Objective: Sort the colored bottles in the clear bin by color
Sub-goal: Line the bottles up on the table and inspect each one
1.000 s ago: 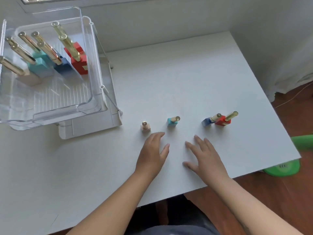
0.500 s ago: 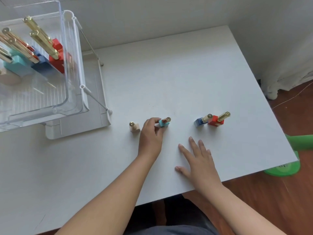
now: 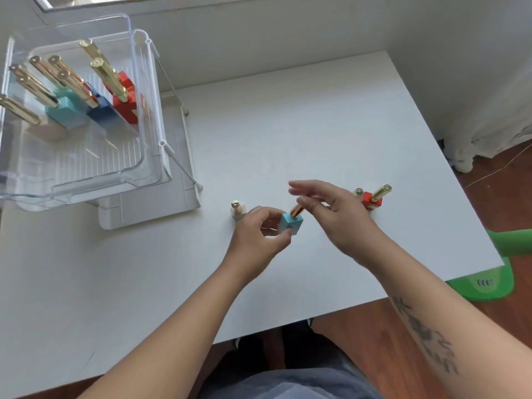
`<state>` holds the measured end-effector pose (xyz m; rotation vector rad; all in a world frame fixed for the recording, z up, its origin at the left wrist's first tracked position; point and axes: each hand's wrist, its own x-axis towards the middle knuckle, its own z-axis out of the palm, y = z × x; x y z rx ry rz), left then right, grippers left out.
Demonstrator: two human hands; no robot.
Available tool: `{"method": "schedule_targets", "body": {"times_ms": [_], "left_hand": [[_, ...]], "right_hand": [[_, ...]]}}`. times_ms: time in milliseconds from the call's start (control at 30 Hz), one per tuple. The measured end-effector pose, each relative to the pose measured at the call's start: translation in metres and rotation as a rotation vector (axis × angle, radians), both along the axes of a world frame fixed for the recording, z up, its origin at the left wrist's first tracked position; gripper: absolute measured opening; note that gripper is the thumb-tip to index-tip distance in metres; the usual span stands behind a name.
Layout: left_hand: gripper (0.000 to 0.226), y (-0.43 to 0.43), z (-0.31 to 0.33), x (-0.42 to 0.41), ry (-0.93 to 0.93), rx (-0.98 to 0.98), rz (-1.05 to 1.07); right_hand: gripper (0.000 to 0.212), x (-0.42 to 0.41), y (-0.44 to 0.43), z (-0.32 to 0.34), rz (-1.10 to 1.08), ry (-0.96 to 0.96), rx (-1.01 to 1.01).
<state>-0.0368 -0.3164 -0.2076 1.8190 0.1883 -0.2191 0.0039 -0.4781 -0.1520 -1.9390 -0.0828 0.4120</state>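
Here the left hand's [image 3: 256, 234] grip pinches the teal bottle [image 3: 291, 225] by its square base, seemingly just above the surface [image 3: 316, 125]. The gold cap [image 3: 296, 210] slants away from that grip toward the right hand [image 3: 339, 217], whose fingers are spread and hold nothing.

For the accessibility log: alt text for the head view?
The left hand pinches a teal bottle over the white table, the right hand open at its gold cap. A beige bottle and a red bottle stand nearby; the clear bin holds more.
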Motion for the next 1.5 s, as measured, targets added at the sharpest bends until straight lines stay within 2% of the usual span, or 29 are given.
{"method": "schedule_targets", "body": {"times_ms": [100, 300, 500, 600, 733, 900, 1033, 1200, 1300, 1400, 1500], "left_hand": [[0.019, 0.011, 0.01, -0.002, 0.041, -0.025, -0.007], [0.02, 0.031, 0.024, -0.002, 0.126, -0.113, -0.038], [0.018, 0.045, 0.033, -0.005, 0.125, -0.131, -0.1], [0.018, 0.054, 0.038, -0.006, 0.123, -0.142, -0.121], [0.018, 0.066, 0.042, -0.007, 0.127, -0.13, -0.186], [0.015, 0.077, 0.046, -0.009, 0.109, -0.135, -0.202], [0.015, 0.083, 0.047, -0.01, 0.104, -0.151, -0.197], [0.015, 0.088, 0.048, -0.007, 0.107, -0.166, -0.19], [0.016, 0.088, 0.048, -0.006, 0.097, -0.158, -0.209], [0.016, 0.085, 0.047, -0.005, 0.091, -0.152, -0.215], [0.016, 0.078, 0.049, -0.005, 0.089, -0.159, -0.209]], "right_hand": [[0.02, 0.001, 0.008, 0.006, -0.036, -0.009, 0.029], [0.02, 0.001, 0.015, 0.014, -0.019, 0.046, 0.068], [0.012, 0.0, 0.029, 0.024, -0.027, -0.037, -0.047], [0.014, -0.002, 0.036, 0.029, 0.008, -0.074, -0.105], [0.021, -0.001, 0.041, 0.037, 0.084, -0.016, -0.093], [0.005, -0.001, 0.054, 0.043, 0.039, -0.044, -0.099], [0.027, -0.004, 0.06, 0.043, -0.027, -0.066, -0.199], [0.025, -0.008, 0.06, 0.046, 0.073, 0.006, -0.07], [0.009, -0.008, 0.065, 0.047, 0.005, -0.073, -0.152], [0.027, -0.008, 0.064, 0.049, -0.025, -0.106, -0.273], [0.029, -0.008, 0.053, 0.053, 0.053, -0.025, -0.151]]}}
